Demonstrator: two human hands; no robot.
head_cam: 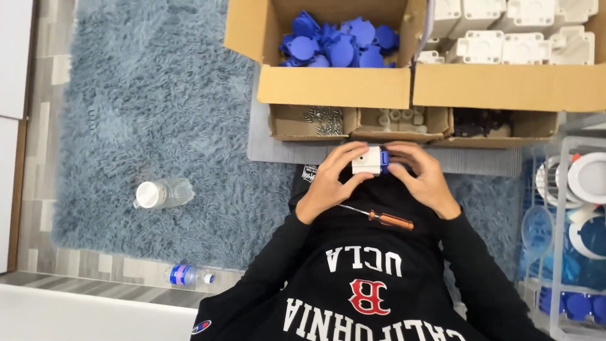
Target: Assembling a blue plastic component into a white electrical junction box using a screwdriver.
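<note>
1. The left hand (328,180) gripped a small white plastic block (367,160) from the left, fingers curled over its top
2. The right hand (424,177) closed on a blue plastic piece (384,160) touching the block's right side
3. The block sat between both hands, above the lap, near the grey tabletop (278,148)
4. An orange-handled screwdriver (379,217) lay on the lap just below the hands
5. Farther off stood a cardboard box of blue plastic caps (338,47) and, to its right, a cardboard box of white plastic housings (511,38)
6. A clear plastic bottle (163,193) lay on the blue shaggy rug (158,95) at left
</note>
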